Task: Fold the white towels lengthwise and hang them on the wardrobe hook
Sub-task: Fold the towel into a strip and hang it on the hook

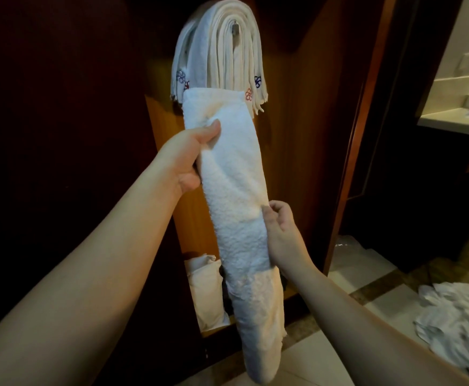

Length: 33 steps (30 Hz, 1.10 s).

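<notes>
A long white towel (238, 190), folded into a narrow strip, hangs upright in front of me. My left hand (188, 157) grips its left edge near the top, thumb on the front. My right hand (280, 229) pinches its right edge lower down, fingers curled. Behind and above it, several folded white towels (222, 51) with small embroidered flowers drape over the wardrobe hook (235, 27), whose metal tip shows between the layers.
The wooden wardrobe (297, 135) stands open, with a white cloth bundle (205, 291) on its floor. A pile of loose white towels (456, 319) lies on the tiled floor at right. A counter (456, 121) shows at far right.
</notes>
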Each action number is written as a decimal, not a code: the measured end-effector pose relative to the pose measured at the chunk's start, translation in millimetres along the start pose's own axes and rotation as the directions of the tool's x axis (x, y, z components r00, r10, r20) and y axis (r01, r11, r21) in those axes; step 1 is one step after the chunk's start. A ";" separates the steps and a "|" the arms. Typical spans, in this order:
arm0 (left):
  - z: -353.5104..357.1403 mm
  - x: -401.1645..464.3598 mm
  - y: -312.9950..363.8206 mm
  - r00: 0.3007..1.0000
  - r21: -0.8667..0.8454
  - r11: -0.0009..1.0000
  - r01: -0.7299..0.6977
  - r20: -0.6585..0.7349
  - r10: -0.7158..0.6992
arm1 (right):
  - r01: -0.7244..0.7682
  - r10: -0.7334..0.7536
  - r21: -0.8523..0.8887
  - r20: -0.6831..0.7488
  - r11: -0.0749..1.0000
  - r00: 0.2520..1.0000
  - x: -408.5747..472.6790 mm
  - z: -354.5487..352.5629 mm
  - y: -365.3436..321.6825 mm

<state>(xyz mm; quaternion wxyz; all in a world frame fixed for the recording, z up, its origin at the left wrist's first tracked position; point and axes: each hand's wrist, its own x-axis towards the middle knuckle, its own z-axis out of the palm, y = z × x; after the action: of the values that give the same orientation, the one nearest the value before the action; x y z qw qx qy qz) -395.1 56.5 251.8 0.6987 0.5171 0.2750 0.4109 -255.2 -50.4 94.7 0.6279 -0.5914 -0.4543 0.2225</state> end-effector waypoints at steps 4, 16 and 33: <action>-3.2 3.6 1.2 1.000 0.000 1.000 0.011 -0.008 -0.011 | -0.007 0.010 -0.023 0.145 1.000 0.989 2.9 -4.6 -0.8; -8.1 23.5 -4.6 0.994 0.030 0.995 0.099 -0.052 -0.097 | -0.356 0.277 0.007 0.615 0.934 0.739 13.2 -30.9 -10.1; -16.3 100.0 -42.4 0.940 0.046 0.961 0.274 -0.223 -0.258 | -0.637 0.351 0.074 0.784 0.767 0.513 -5.8 -55.2 -6.4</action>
<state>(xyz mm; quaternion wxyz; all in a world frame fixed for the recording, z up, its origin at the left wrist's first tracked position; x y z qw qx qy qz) -344.9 145.0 210.6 0.6938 0.4540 0.4317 0.3553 -213.7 -86.3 105.2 0.3945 -0.4337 -0.4258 0.6892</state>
